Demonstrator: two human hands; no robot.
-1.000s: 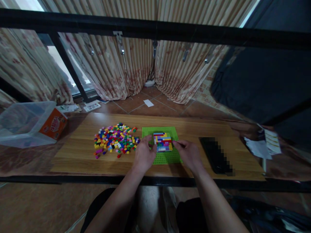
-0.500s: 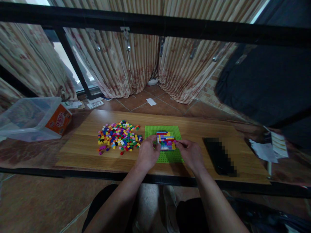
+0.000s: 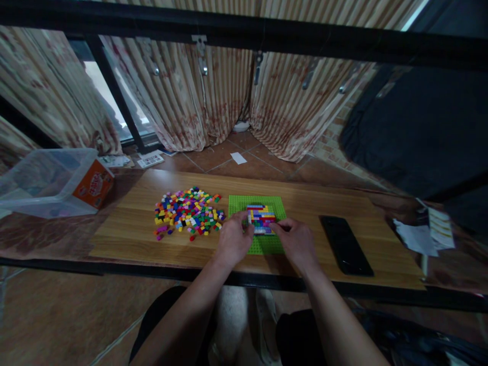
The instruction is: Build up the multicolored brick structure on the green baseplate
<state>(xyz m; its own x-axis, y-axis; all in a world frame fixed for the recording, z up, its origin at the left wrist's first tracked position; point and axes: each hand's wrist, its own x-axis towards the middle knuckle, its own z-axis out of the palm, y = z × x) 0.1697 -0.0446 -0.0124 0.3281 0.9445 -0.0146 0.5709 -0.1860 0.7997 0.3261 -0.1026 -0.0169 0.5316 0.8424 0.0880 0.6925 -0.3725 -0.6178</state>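
Note:
A multicoloured block of toy building bricks (image 3: 261,216), built up in rows, sits on a green studded baseplate (image 3: 267,248). My left hand (image 3: 234,238) is closed at the block's left edge, thumb and fingers curled against it. On the other side, my right hand (image 3: 297,241) pinches a small purple brick (image 3: 271,225) against the block's lower right part. The fingertips partly cover that brick. Left of the baseplate lies a spread pile of loose bricks (image 3: 188,211) in many colours.
A black phone (image 3: 345,245) lies on the wooden board (image 3: 125,229) to the right. At the far left stands a clear plastic tub (image 3: 49,178) with an orange label. Papers (image 3: 415,236) lie off the board's right end. A dark rail (image 3: 244,30) crosses above, before curtains.
My right hand has shifted slightly left and down, bringing the purple brick from the block's right edge further over it. My left hand stays at the left edge. The view has tilted slightly.

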